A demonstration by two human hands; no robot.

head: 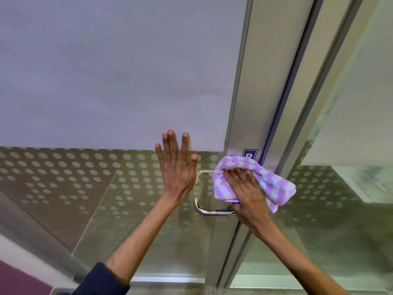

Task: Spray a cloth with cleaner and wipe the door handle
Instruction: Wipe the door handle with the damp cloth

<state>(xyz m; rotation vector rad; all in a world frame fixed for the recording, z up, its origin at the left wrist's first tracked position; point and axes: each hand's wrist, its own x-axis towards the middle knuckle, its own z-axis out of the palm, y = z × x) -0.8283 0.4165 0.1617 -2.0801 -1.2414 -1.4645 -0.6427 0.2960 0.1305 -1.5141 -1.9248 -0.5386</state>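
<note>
A curved steel door handle is fixed to the metal stile of a glass door. My right hand presses a pink and white striped cloth against the stile over the handle's upper part, which the cloth hides. My left hand lies flat on the glass just left of the handle, fingers spread, holding nothing. No spray bottle is in view.
The door glass is frosted above, with a dotted band at handle height. A small blue sign sits on the metal stile just above the cloth. A second glass panel stands to the right of the frame.
</note>
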